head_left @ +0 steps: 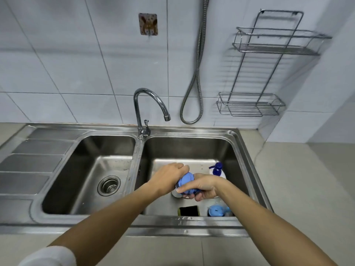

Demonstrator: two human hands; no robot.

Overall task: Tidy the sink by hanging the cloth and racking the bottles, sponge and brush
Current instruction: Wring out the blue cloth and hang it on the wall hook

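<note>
- Both of your hands were busy over the right basin of the sink, closed on one bunched blue cloth held above the basin floor, in front of the tap.
- Your left hand was wrapped over the top of the bundle, and your right hand was clamped around its lower end, thumb laid across the fabric, as if wringing it.
- That cloth looked soft and limp, probably wet, so I judged it light but floppy and inclined to drip; a corner or edge would have been the place to pinch it for the patterned wall hook up above the tap.
- Behind your right hand, to the right of the tap, stood the pump bottle, white with a dark blue pump; likely smooth and slippery if wet, best taken around the body rather than the pump.
- Nearer you lay the dark sponge against the front wall of that basin, squashy and easy to grab whole.
- Beside it to the right sat a blue rounded thing, perhaps the brush or a second bottle; I couldn't tell which.
- Well right of the tap hung the wire rack, both shelves bare.
- No brand, label or writing could be read anywhere, not even on the bottle.
</note>
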